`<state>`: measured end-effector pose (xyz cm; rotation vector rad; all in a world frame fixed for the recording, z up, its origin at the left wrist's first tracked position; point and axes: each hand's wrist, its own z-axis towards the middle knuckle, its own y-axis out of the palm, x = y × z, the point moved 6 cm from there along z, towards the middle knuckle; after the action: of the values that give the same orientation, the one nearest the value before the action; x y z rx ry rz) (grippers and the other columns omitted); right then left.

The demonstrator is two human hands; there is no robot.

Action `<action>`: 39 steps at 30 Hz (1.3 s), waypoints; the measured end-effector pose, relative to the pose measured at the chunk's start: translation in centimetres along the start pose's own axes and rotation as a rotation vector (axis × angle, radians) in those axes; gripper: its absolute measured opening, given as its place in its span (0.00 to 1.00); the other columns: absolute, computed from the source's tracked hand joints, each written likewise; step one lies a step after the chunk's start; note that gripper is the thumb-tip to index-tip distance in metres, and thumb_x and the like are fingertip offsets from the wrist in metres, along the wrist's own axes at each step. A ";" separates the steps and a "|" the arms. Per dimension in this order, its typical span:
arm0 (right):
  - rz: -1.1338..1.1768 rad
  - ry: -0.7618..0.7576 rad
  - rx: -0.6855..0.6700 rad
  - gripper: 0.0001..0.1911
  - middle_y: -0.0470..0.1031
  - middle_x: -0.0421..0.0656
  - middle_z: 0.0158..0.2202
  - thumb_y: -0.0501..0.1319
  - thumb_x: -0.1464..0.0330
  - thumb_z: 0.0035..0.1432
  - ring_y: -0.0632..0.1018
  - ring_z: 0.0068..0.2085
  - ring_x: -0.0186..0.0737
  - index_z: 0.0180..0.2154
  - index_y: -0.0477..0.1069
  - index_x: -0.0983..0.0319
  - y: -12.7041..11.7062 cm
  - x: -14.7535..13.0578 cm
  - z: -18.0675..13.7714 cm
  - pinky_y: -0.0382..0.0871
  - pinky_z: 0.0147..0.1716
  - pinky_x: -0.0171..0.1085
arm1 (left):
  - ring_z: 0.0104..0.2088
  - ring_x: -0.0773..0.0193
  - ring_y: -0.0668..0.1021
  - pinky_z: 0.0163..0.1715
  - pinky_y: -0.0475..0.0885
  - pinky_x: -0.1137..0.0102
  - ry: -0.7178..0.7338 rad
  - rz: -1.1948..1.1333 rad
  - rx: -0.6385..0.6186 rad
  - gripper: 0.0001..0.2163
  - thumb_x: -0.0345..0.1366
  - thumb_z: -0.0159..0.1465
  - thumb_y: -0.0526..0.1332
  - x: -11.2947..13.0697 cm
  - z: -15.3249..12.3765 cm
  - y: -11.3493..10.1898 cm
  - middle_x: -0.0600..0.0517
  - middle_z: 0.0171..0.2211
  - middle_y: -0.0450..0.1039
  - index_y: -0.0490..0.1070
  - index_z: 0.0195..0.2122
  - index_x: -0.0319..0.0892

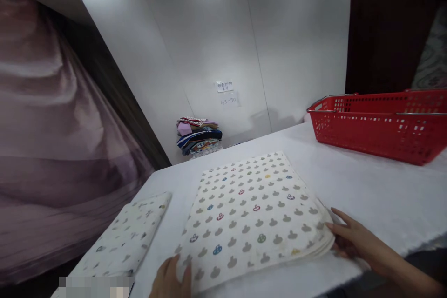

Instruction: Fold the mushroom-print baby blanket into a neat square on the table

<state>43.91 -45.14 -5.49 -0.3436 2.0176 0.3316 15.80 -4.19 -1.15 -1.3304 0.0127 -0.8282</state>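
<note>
A folded white cloth [244, 216] with rows of grey mushroom shapes and a few coloured ones lies flat on the white-covered table. At its near left corner is my left hand [171, 279], fingers and thumb curled on the edge, partly cut off by the bottom of the view. My right hand [352, 240] grips the near right corner, where several layers show; its thumb is on top and some fingers are hidden beneath. Another folded white cloth [127, 235], printed with small scattered motifs, lies to the left.
A red plastic basket [377, 132] with wire handles stands at the back right of the table [296, 144]. Beyond the far edge is a stack of folded fabrics [199, 136] against the white wall. A pinkish curtain [63, 149] hangs at the left.
</note>
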 end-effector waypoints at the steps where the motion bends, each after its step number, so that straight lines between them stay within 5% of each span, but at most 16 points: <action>1: -0.001 0.010 -0.021 0.51 0.71 0.37 0.20 0.65 0.56 0.45 0.72 0.22 0.36 0.62 0.38 0.60 0.1 0.0 0.0 0.66 0.19 0.32 | 0.49 0.51 0.69 0.49 0.65 0.58 0.086 -0.030 -0.031 0.20 0.46 0.52 0.54 2.4 -0.7 0.8 0.43 0.49 0.68 0.71 0.42 0.40; 8: 0.040 0.037 -0.133 0.36 0.75 0.44 0.32 0.64 0.58 0.48 0.76 0.29 0.36 0.56 0.55 0.60 -0.2 0.5 0.5 0.69 0.22 0.30 | 0.47 0.60 0.70 0.49 0.65 0.64 0.548 -0.475 -0.486 0.12 0.40 0.60 0.52 21.8 -9.6 6.3 0.49 0.45 0.70 0.70 0.42 0.45; 13: 0.077 0.037 -0.135 0.27 0.75 0.45 0.38 0.63 0.59 0.48 0.77 0.32 0.37 0.50 0.63 0.59 -0.6 1.7 0.7 0.71 0.24 0.32 | 0.37 0.63 0.72 0.40 0.67 0.68 0.709 -0.526 -0.673 0.10 0.38 0.58 0.56 29.7 -13.2 8.6 0.52 0.37 0.72 0.70 0.40 0.45; 20: 0.066 -0.010 -0.207 0.21 0.75 0.46 0.36 0.62 0.60 0.48 0.77 0.31 0.36 0.44 0.67 0.63 0.3 1.2 0.4 0.70 0.22 0.31 | 0.33 0.65 0.72 0.35 0.65 0.71 0.604 -0.443 -0.798 0.10 0.40 0.56 0.57 31.9 -13.6 12.4 0.53 0.34 0.72 0.72 0.35 0.44; 39: 0.018 -0.102 -0.178 0.20 0.73 0.42 0.29 0.60 0.60 0.49 0.75 0.28 0.35 0.43 0.66 0.63 0.3 1.2 0.8 0.67 0.16 0.28 | 0.32 0.64 0.74 0.33 0.66 0.72 0.429 -0.537 -0.932 0.11 0.40 0.55 0.57 31.5 -13.1 14.9 0.52 0.29 0.76 0.75 0.31 0.41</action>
<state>43.91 -44.68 -6.88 -0.4112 1.8965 0.5309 40.31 -32.08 -3.74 -2.0304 0.4419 -1.6777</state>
